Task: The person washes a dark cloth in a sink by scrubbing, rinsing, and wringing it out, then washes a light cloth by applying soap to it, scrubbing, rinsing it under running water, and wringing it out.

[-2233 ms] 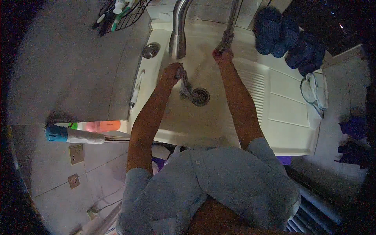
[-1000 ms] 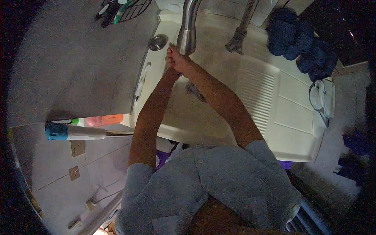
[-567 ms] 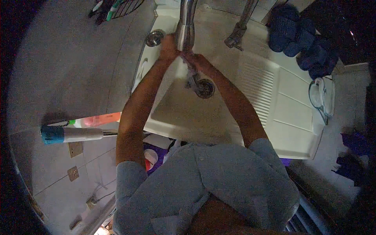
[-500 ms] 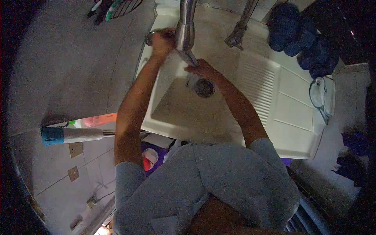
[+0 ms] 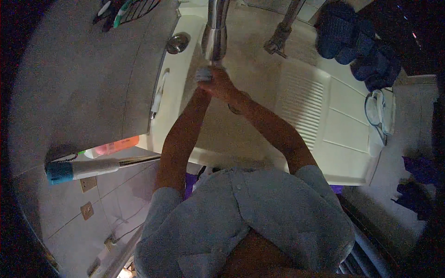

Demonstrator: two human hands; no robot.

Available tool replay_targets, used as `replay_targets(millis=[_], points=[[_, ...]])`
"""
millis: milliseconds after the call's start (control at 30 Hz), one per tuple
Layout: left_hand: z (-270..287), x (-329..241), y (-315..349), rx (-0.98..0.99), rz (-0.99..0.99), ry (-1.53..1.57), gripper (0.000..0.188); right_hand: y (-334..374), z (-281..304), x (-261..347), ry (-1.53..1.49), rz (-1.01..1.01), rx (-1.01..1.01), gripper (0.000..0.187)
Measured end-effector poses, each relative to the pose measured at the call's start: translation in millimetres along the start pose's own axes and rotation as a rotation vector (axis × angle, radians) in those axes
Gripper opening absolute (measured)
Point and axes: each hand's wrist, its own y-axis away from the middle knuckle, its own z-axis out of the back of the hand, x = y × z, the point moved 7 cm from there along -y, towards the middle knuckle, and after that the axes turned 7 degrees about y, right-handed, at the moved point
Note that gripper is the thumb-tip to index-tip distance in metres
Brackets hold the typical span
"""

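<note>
Both my hands meet over the basin of a cream sink (image 5: 194, 153), just below the metal faucet (image 5: 214, 41). Between them is a small grey cloth (image 5: 204, 74), bunched up. My right hand (image 5: 222, 85) is closed round the cloth, its fingers reaching over to the left. Pressed in from the left, my left hand (image 5: 205, 87) also grips the cloth, though its fingers are partly hidden by the right hand. Under my right wrist the round drain (image 5: 235, 107) partly shows. A round metal dish (image 5: 178, 43) rests on the sink's left rim.
A white brush-like handle (image 5: 158, 99) lies along the left rim. Washboard ridges (image 5: 301, 102) are right of the basin, below a tap (image 5: 277, 44). Dark blue padded cloth (image 5: 357, 46) lies at the back right, near a clear container (image 5: 380, 113). A blue-ended pole (image 5: 83, 169) juts out left.
My left hand has left the round metal dish and joined the right hand on the cloth. My right hand has moved left with the cloth. The view has shifted slightly.
</note>
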Motion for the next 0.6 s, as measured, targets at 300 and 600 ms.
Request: replay_targets(millis=[300,600], points=[[-51,-23,0,-0.019,0.020,0.464,0.032,-40,39,-50,0.248,0.194,-0.151,0.047],[-17,-44,14,-0.083,-0.051,-0.207,0.034,23,23,50,0.360,0.387,-0.590,0.052]])
